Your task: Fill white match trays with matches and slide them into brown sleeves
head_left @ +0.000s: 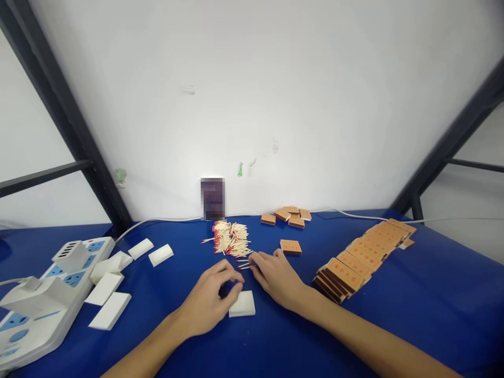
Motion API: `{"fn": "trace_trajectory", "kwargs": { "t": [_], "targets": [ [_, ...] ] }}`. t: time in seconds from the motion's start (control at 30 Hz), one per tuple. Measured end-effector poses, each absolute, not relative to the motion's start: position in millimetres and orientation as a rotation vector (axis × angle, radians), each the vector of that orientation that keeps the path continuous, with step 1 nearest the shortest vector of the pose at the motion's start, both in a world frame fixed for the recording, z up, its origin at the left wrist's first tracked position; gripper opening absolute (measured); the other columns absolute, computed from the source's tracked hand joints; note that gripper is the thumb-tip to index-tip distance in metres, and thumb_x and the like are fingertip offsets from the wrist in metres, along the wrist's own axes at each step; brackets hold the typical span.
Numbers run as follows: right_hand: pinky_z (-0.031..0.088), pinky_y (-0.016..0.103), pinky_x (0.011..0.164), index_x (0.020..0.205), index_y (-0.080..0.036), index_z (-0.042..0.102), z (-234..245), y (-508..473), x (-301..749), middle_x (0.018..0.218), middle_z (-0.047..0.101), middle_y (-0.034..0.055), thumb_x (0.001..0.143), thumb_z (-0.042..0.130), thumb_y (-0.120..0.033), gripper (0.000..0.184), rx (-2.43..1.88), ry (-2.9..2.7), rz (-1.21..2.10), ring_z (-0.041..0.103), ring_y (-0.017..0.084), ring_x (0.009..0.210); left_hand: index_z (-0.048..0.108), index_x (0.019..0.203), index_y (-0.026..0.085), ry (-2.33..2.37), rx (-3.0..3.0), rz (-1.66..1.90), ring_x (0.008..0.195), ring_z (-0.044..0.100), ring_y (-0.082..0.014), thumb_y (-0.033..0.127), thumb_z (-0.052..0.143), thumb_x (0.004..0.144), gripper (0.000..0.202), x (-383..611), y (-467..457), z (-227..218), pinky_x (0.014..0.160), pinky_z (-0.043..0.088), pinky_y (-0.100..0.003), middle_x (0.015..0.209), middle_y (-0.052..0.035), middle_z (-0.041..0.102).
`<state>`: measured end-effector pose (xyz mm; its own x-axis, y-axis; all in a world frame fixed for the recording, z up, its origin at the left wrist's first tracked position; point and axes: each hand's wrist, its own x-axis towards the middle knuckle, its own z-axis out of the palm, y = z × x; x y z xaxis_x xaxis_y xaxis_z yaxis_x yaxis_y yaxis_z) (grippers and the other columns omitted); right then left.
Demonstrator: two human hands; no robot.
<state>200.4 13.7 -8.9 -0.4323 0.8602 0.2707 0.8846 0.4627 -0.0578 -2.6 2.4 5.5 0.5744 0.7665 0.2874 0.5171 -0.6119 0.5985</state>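
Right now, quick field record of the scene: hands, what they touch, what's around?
surface: blue tabletop
left hand: curled over far edge of white tray; grip unclear
right hand: fingertips at near edge of match pile
right side: overlapping row of orange sleeves
left side: spare white trays, power strip

I'd call it a hand-packing bench: blue cloth-covered table [433, 304], black metal frame [79, 136], rows of orange cardboard matchbox sleeves [362, 257].
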Motion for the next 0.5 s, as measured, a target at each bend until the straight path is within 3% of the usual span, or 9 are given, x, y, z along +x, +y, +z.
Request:
{"fn": "trace_trajectory", "kwargs": {
  "t": [0.23, 0.5],
  "targets": [
    [0.033, 0.029, 0.073, 0.093, -0.02, 0.053, -2.8, 13.6, 207.5, 0.092, 0.061, 0.0024, 0.099, 0.037, -0.027, 0.018, -1.35, -2.343, 0.104, 0.055, 0.016, 0.086, 0.065, 0.097, 0.02, 1.259, 2.472, 0.778, 0.072, 0.054, -0.0145, 0.029, 0.044, 0.091, 0.024, -17.8, 24.8, 1.4, 0.066, 0.042, -0.027, 0.085, -0.003, 0.059],
    [0.033, 0.027, 0.066, 0.111, -0.026, 0.056, -1.4, 14.8, 206.4, 0.104, 0.062, 0.0028, 0.097, 0.039, -0.036, 0.024, -1.426, -2.426, 0.082, 0.06, 0.016, 0.085, 0.066, 0.095, 0.019, 1.262, 2.517, 0.707, 0.065, 0.05, -0.0136, 0.03, 0.043, 0.09, 0.026, -24.3, 27.8, 5.8, 0.063, 0.038, -0.025, 0.075, -0.0009, 0.058]
  ]
}}
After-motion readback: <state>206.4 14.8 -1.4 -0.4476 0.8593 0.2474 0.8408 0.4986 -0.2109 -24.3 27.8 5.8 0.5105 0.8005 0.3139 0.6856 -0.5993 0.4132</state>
